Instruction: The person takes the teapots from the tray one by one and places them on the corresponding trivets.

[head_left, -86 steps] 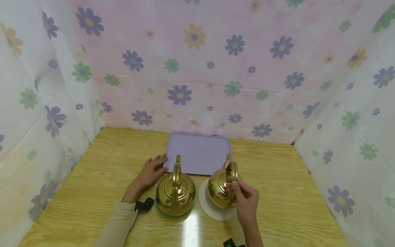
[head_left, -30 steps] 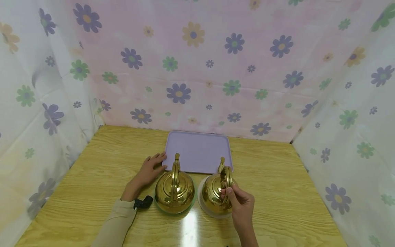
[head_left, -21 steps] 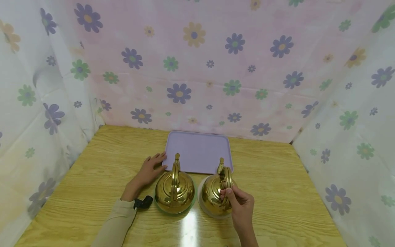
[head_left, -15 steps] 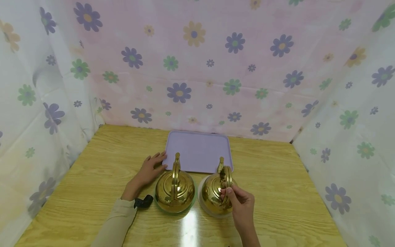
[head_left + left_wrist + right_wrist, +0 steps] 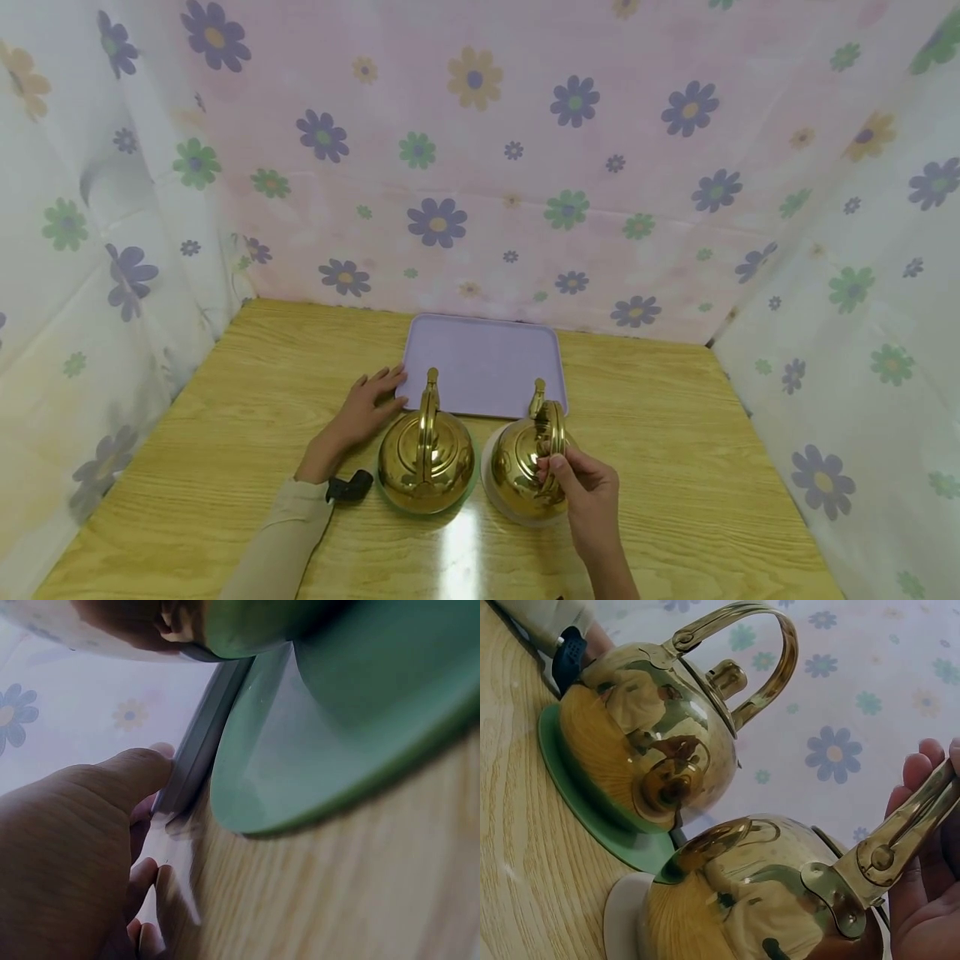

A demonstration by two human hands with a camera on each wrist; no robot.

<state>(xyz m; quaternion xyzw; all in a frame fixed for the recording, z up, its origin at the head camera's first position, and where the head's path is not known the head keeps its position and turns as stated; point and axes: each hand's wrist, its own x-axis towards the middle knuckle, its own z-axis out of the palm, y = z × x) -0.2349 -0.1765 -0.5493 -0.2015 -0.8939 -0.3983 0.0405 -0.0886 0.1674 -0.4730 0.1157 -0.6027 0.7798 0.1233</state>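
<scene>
My right hand [image 5: 592, 492] grips the handle of a shiny gold kettle [image 5: 521, 471], fingers and thumb around it. This kettle stands over a cream round plate [image 5: 622, 915]; whether its full weight rests there, I cannot tell. Its spout points toward the back. To its left, a matching gold kettle [image 5: 426, 467] is upright on a green round plate [image 5: 262, 765], its handle raised. My left hand [image 5: 365, 408] lies beside that kettle, fingers extended, touching the left edge of a lilac tray [image 5: 483, 362]. In the left wrist view, the thumb lies against the tray's rim.
The wood-grain table [image 5: 262, 392] holds everything. Behind it hangs a flowered curtain [image 5: 495, 167], with more such cloth along both sides. The tray lies close to the back cloth, and the kettles sit side by side just in front of it.
Since 2.9 s ago the right hand has brought its kettle slightly left, more squarely over the cream plate. In the last second both hands look almost still; the view has tilted a little.
</scene>
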